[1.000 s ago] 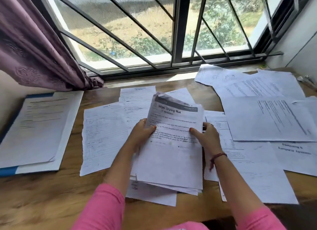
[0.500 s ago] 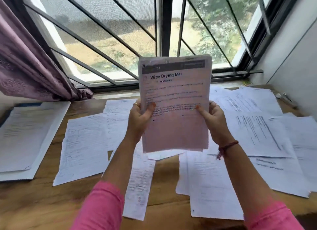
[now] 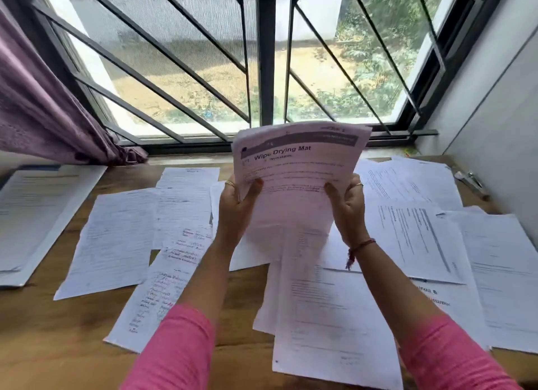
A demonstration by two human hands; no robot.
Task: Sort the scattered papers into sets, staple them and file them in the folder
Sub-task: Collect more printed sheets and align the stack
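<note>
Both hands hold a stack (image 3: 297, 180) of papers upright above the table (image 3: 72, 325), in front of the window (image 3: 262, 69). The left hand (image 3: 237, 212) grips the stack's left edge, thumb on the front sheet and fingers curled behind; a ring shows on one finger. The right hand (image 3: 349, 212) grips the right edge the same way, thumb in front, with a ring on a finger and a red thread (image 3: 359, 248) round the wrist. The front sheet bears the heading "Wipe Drying Mat" under a dark band; the stack's top bends a little toward the right, and its lower part is blurred.

Loose sheets (image 3: 113, 241) lie scattered flat across the wooden table beneath and around the arms, many overlapping: some printed, one near the left forearm with handwriting in blue and red ink (image 3: 157, 296). More sheets pile toward the right side, by the wall (image 3: 495, 142).

At the far left of the table lies the folder (image 3: 40, 241), its blue edge showing at the top, with a printed page (image 3: 26, 215) resting on it. A purple curtain (image 3: 43, 104) hangs at the left of the window. Near the right wall a small metallic object (image 3: 473, 183) rests on the table; what it is cannot be told. Pink sleeves (image 3: 177, 352) cover both forearms.
</note>
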